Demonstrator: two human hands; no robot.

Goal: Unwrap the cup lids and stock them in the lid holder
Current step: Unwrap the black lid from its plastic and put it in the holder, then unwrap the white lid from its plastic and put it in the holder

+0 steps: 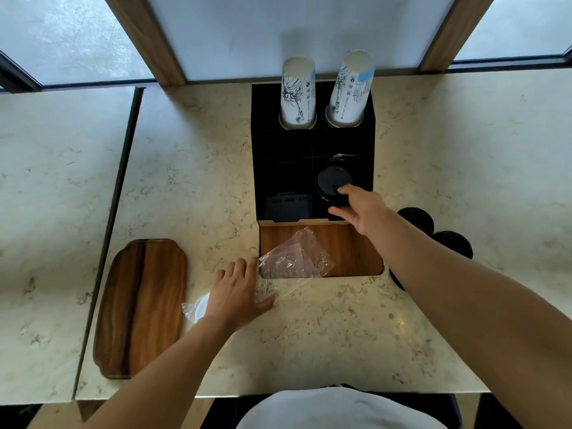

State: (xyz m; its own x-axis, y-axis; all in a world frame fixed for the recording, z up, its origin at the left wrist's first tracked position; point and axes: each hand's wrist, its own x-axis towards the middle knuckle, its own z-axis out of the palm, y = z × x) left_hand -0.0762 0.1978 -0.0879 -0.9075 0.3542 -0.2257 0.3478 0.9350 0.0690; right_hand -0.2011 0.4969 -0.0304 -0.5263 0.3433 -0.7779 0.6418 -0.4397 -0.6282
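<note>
A black lid holder (284, 144) stands at the back of the marble counter. My right hand (360, 210) grips a stack of black cup lids (332, 184) over the holder's front right compartment. My left hand (238, 292) lies flat on a clear plastic wrapper (294, 258) near the counter's middle. Under that hand, part of a white lid (201, 308) shows inside plastic. More black lids (416, 219) lie on the counter to the right, partly hidden behind my right forearm.
Two stacks of white paper cups (297, 91) stand upside down in the holder's rear slots. A wooden tray (349, 249) sits in front of the holder, partly under the wrapper. A wooden board (142, 305) lies at the left. A counter seam (114, 212) runs down the left side.
</note>
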